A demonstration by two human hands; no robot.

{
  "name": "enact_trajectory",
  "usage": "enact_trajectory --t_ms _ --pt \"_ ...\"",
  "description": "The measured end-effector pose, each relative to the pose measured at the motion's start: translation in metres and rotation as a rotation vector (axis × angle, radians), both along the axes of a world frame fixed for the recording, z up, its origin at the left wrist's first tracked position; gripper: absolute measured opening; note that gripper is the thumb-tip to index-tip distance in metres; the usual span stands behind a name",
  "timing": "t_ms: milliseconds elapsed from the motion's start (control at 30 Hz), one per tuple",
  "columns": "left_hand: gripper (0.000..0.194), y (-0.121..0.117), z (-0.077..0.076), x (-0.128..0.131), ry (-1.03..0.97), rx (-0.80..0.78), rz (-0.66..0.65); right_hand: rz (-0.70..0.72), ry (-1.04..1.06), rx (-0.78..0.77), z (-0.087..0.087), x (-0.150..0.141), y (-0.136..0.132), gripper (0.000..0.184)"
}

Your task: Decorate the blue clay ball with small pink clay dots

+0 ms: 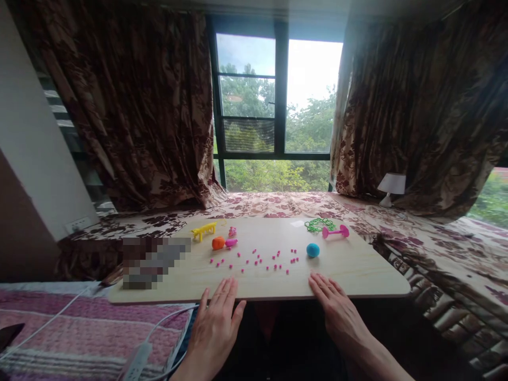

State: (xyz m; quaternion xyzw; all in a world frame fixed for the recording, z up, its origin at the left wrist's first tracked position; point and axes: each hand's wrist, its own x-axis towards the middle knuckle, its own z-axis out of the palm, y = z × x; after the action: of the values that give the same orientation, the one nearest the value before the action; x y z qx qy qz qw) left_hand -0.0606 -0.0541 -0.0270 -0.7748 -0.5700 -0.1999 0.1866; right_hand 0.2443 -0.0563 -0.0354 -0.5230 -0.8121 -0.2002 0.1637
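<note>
My left hand (pixel 219 312) lies flat at the front edge of the pale wooden table (pixel 254 288), its thumb spread and nothing held. Palm down on the same edge, farther right, rests my right hand (pixel 331 299), fingers stretched out and holding nothing. Several small pink cubes (pixel 273 257) are scattered on the tabletop beyond and between the hands. A blue egg-like ball (pixel 313 250) sits just past my right fingertips. Beyond my left hand are an orange lump (pixel 218 243), a magenta piece (pixel 231 243) and a small pink figure (pixel 232 231).
A yellow four-legged toy (pixel 203 230) stands at the back left. Green beaded string (pixel 318 225) and a pink dumbbell shape (pixel 335 232) lie back right. A power strip (pixel 137 360) is at lower left; a small lamp (pixel 391 186) stands on the window ledge.
</note>
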Motion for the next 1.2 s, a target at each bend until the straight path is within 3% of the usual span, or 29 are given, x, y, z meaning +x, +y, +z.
enact_trajectory --t_ms 167,267,367,433,600,767,867,1033,1200 --pt "0.044 -0.016 -0.001 -0.024 -0.047 0.021 0.008 0.008 -0.003 0.0 0.001 0.032 -0.014 0.07" --pt "0.033 -0.012 0.012 -0.025 -0.109 0.032 -0.015 -0.017 0.035 0.03 0.01 0.036 -0.016 0.065" --pt "0.023 -0.003 0.029 -0.021 -0.179 -0.003 -0.033 0.025 0.117 -0.021 0.029 0.029 -0.013 0.045" --pt "0.02 0.004 0.039 -0.019 -0.207 -0.032 -0.035 0.041 0.17 -0.124 0.045 0.019 -0.006 0.029" --pt "0.014 0.026 0.051 -0.004 -0.232 -0.049 -0.046 0.101 0.189 -0.275 0.073 -0.02 0.037 0.019" --pt "0.012 0.046 0.055 0.026 -0.208 -0.036 -0.086 0.122 0.14 -0.29 0.083 -0.076 0.096 0.016" --pt "0.016 0.049 0.058 0.034 -0.182 -0.037 -0.116 0.123 0.085 -0.313 0.084 -0.098 0.117 0.019" --pt "0.024 0.056 0.068 0.014 -0.164 -0.053 -0.112 0.123 -0.004 -0.335 0.087 -0.11 0.126 0.025" --pt "0.023 0.092 0.082 -0.017 -0.124 -0.097 -0.001 0.142 -0.067 -0.356 0.099 -0.127 0.138 0.027"
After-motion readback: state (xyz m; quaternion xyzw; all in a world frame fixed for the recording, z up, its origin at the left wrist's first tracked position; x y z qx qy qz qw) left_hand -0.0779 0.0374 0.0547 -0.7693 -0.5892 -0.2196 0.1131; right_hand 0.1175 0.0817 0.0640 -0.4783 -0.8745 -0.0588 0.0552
